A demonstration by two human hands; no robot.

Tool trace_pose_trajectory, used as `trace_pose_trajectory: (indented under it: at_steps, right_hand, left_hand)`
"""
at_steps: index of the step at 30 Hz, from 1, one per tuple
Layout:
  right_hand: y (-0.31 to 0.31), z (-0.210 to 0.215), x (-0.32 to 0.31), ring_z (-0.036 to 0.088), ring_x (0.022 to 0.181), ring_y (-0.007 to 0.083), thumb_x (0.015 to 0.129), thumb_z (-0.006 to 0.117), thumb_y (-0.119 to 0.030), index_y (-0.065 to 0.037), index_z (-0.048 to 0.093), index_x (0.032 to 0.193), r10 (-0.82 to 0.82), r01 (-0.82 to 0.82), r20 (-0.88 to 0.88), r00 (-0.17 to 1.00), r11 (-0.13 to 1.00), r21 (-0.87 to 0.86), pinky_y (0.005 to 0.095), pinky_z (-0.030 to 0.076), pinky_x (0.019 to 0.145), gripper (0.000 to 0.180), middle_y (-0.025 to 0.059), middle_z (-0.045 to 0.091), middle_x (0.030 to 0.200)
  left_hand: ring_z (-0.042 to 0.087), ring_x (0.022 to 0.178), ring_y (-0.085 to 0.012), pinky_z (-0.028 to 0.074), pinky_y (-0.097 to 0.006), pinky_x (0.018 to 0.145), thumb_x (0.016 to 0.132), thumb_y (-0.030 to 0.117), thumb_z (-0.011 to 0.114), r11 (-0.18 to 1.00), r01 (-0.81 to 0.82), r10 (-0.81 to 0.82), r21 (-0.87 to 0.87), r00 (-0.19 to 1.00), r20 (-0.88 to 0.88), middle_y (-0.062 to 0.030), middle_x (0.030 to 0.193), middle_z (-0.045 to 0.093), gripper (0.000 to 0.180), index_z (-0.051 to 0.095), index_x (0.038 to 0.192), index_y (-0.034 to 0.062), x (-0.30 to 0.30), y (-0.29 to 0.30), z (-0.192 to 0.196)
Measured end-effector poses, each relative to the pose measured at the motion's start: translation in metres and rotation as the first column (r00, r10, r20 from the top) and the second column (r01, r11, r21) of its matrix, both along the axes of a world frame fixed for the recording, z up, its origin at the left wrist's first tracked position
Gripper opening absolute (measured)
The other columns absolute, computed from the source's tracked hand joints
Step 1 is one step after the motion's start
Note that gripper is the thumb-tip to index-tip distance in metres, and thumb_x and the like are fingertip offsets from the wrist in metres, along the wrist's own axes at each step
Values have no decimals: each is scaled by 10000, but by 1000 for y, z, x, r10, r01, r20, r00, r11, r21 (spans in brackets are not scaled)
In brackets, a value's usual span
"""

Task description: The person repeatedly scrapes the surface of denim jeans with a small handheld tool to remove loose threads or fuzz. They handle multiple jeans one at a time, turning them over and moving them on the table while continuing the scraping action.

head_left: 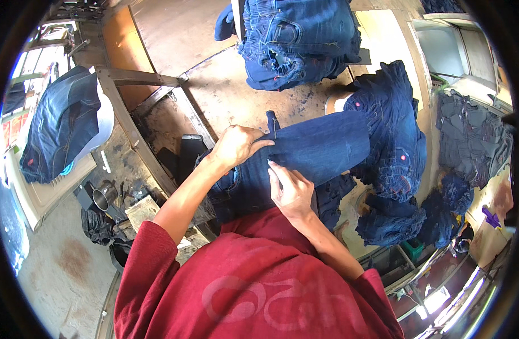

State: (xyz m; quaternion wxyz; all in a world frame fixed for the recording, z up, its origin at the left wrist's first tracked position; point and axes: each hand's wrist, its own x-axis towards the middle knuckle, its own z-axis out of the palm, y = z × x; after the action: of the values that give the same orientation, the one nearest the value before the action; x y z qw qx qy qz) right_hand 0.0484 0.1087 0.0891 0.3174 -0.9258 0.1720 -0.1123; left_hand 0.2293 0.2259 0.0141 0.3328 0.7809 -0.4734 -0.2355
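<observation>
Dark blue jeans point(321, 144) lie stretched across in front of me, one leg reaching out to the right. My left hand point(235, 148) is closed on the upper edge of the denim, thumb lying along the cloth and fingers curled. Just below it, my right hand point(291, 191) hovers at or on the denim with its fingertips pinched together. Something tiny and pale shows at those fingertips, too small to name. A narrow dark strip point(272, 122) sticks up beyond the jeans, beside my left fingers. The waist part lies close against my red shirt point(237, 271).
A thick pile of jeans point(302, 42) sits ahead. More denim point(389, 135) is heaped on the right, with dark garments point(471, 135) beyond. At left, folded jeans point(64, 124) lie over a pale machine table, near a metal cup point(104, 195) and a wooden frame point(129, 133).
</observation>
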Motion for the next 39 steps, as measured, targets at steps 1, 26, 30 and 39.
trace_pose_trajectory:
  at_steps: [1, 26, 30, 39]
  right_hand:
    - [3, -5, 4, 715, 604, 218, 934, 770, -60, -79, 773, 1080, -10, 12, 65, 998, 999, -34, 345, 564, 550, 147, 73, 778, 793]
    - [3, -8, 18, 711, 544, 266, 952, 747, -132, -123, 718, 958, -51, 57, -213, 976, 998, 21, 397, 547, 482, 32, 80, 708, 652]
    - [4, -6, 20, 708, 541, 277, 955, 753, -117, -107, 709, 951, -9, -11, -272, 962, 997, -71, 403, 546, 491, 46, 97, 692, 638]
    - [-1, -6, 21, 724, 570, 304, 963, 753, -110, -85, 704, 920, 0, -14, -307, 952, 999, -45, 401, 565, 520, 70, 140, 709, 673]
  left_hand:
    - [755, 732, -377, 616, -431, 697, 944, 366, 838, 1000, -11, 11, -18, 1000, -6, -180, 824, 770, 352, 825, 1040, 28, 0, 1, -2]
    - [730, 666, -370, 600, -437, 641, 928, 264, 861, 995, -92, 93, -41, 995, 34, -164, 775, 727, 272, 775, 950, 7, -7, 0, -13]
    - [729, 660, -366, 601, -439, 638, 928, 260, 861, 993, -109, 112, -46, 993, 48, -160, 772, 722, 268, 769, 982, 15, -8, 0, -13]
    - [723, 625, -350, 590, -431, 602, 955, 302, 838, 993, -88, 83, 79, 994, 65, -160, 726, 709, 314, 745, 1075, 27, -10, 0, -14]
